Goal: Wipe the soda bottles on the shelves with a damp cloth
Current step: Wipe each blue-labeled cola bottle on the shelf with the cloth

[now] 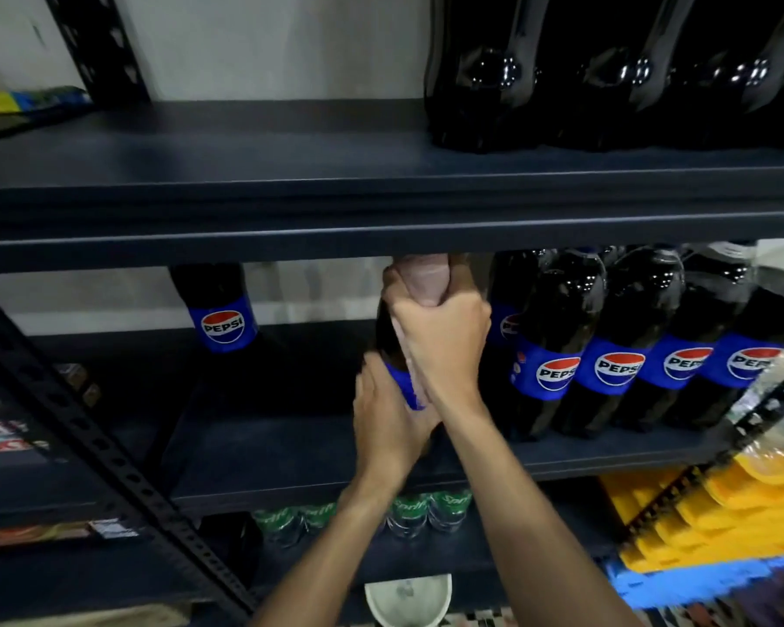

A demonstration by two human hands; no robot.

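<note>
matte dark metal shelf (290,174) with a smooth painted look, glossy clear plastic pepsi bottles (557,346) catching little light spots, slick shiny blue labels (616,366), soft pale pinkish cloth (424,280) bunched up, perforated matte steel upright (87,427)

Middle shelf (290,450): row of Pepsi bottles (616,350) stands right of the held bottle (397,355); a lone Pepsi bottle (220,310) stands left, farther back.

Open dark shelf board (290,418) left of the hands — clear up to a lone dark Pepsi bottle with blue label (220,310) at the back. Blocked on the right by a tight row of Pepsi bottles (607,355). Little headroom under the dark metal upper shelf edge (381,237) — bottle tops nearly touching.
</note>
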